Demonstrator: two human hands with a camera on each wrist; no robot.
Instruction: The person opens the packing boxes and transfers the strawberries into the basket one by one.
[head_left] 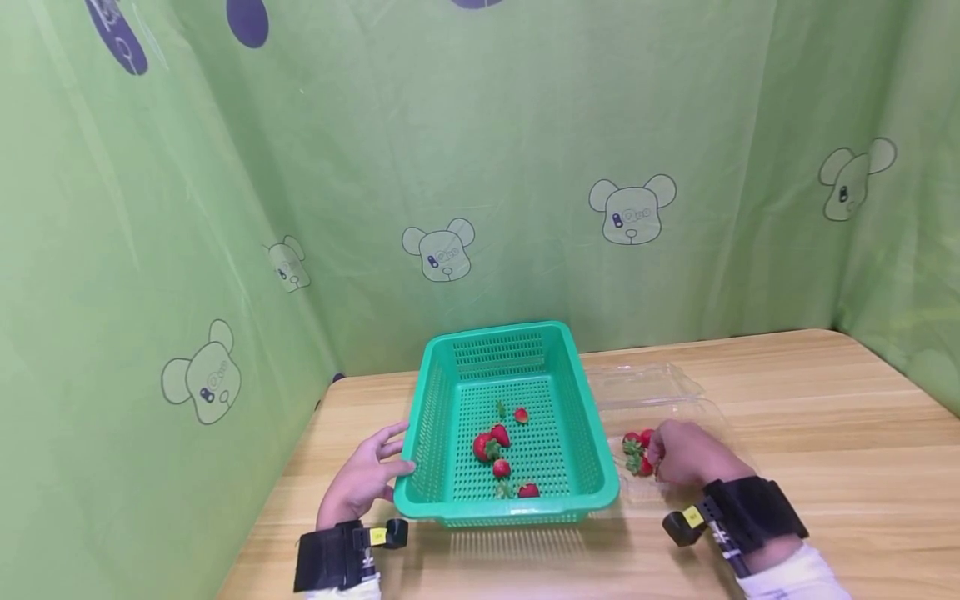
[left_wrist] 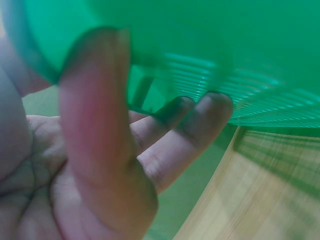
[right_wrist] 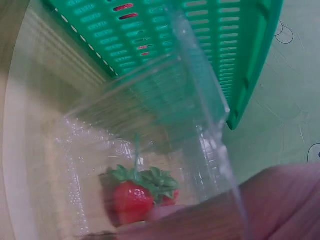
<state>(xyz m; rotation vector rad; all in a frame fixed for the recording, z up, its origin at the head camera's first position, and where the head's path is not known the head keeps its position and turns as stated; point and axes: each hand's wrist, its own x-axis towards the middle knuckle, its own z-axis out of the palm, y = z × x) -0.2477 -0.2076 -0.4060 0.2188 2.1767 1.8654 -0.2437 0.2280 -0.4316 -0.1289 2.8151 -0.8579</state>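
A green perforated plastic basket (head_left: 517, 507) stands on the wooden table with several strawberries (head_left: 482, 447) on its bottom. My left hand (head_left: 365, 473) is at the basket's left side, thumb on the rim and spread fingers against the outer wall; the left wrist view shows the palm facing the basket. Right of the basket lies an open clear plastic box (head_left: 678, 410). My right hand (head_left: 686, 454) reaches into it, fingertips against red strawberries (right_wrist: 132, 202) with green leaves. The hand hides part of the fruit, so I cannot tell whether the fingers pinch one.
The clear box's lid (head_left: 637, 383) is folded back toward the far side, close beside the basket wall. A green curtain (head_left: 517, 275) with bear-head drawings hangs behind and left of the wooden table (head_left: 832, 417). Bare wood extends right of the box.
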